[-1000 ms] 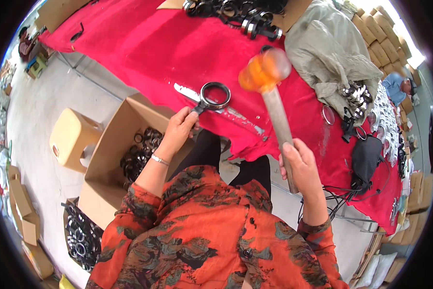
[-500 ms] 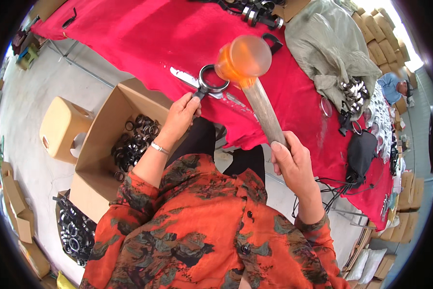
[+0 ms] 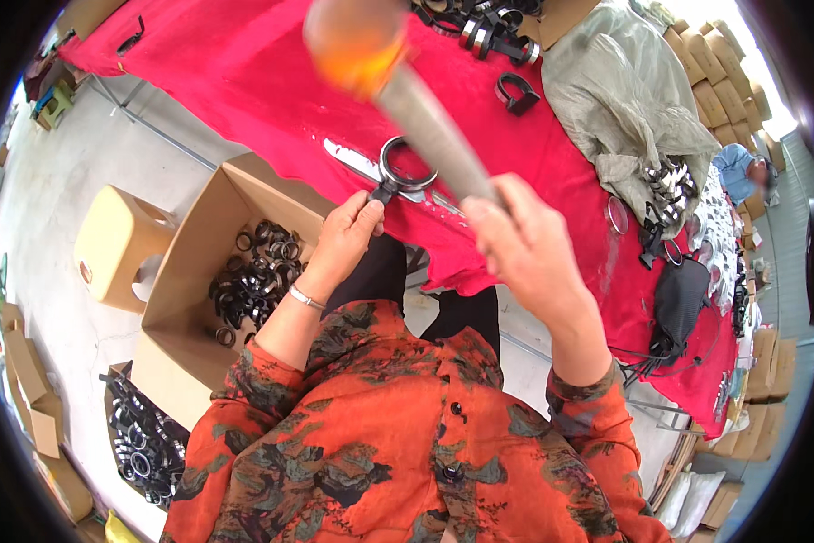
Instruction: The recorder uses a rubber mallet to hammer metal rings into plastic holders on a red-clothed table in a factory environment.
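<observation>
My left hand is closed on the short black stem of a round ring-shaped frame, much like a magnifying glass frame. The ring rests at the near edge of the red cloth, on or beside a bare metal strip. In my right hand is a mallet with a pale handle and a translucent orange head, blurred by motion. The head is raised up and away from the ring. Beyond the mallet handle, a similar black ring piece lies on the cloth.
A cardboard box with many black rings stands left of my legs, beside a tan stool. Another container of black parts sits lower left. A grey-green cloth covers the table's right side. Farther right is another person.
The mallet has swung up and to the left, its head now farther from the ring. My right hand has risen with it. My left hand and the ring have shifted slightly right.
</observation>
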The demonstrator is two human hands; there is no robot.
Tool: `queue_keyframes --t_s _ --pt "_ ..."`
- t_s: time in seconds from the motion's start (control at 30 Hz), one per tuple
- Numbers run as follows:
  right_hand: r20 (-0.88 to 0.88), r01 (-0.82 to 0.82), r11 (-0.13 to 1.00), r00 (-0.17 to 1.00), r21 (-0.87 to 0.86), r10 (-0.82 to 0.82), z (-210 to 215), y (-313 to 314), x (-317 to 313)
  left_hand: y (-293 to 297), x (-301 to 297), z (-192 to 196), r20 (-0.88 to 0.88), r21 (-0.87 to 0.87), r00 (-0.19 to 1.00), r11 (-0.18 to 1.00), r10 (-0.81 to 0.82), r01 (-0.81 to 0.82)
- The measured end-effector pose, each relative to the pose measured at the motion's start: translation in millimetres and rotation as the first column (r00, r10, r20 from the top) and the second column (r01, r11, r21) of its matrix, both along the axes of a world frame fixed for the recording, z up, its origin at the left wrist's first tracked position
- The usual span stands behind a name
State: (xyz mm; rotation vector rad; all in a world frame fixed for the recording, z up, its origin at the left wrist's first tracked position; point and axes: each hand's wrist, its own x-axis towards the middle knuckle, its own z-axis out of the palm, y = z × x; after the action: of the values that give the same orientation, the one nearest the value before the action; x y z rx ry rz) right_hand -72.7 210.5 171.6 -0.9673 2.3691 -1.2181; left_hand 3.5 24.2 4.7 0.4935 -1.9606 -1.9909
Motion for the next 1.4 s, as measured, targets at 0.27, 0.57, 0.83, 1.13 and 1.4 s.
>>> queue_keyframes --t_s 0.27,0.57,0.83,1.13,1.4 --pt "0.428 0.180 0.957 0.864 0.228 -0.265 -36 15 -34 -4 -5 -2 0.042 -0.069 0.994 0.992 -0.103 0.106" --pt "0.162 0.253 0.967 0.956 -0.033 -0.245 -9 40 9 -2 -2 10 0.012 -0.040 0.993 0.993 -0.115 0.115" --pt "0.606 0.281 0.957 0.774 -0.067 -0.185 -16 59 16 0 -1 5 0.017 -0.011 0.999 0.999 -0.051 0.052" --pt "0.679 0.326 0.945 0.688 0.023 -0.254 -45 74 26 1 -4 1 0.019 -0.012 0.998 0.998 -0.056 0.056" --pt "-0.136 0.143 0.984 0.982 0.101 -0.129 -99 82 52 11 -8 7 -0.019 -0.053 1.000 0.998 -0.023 0.022"
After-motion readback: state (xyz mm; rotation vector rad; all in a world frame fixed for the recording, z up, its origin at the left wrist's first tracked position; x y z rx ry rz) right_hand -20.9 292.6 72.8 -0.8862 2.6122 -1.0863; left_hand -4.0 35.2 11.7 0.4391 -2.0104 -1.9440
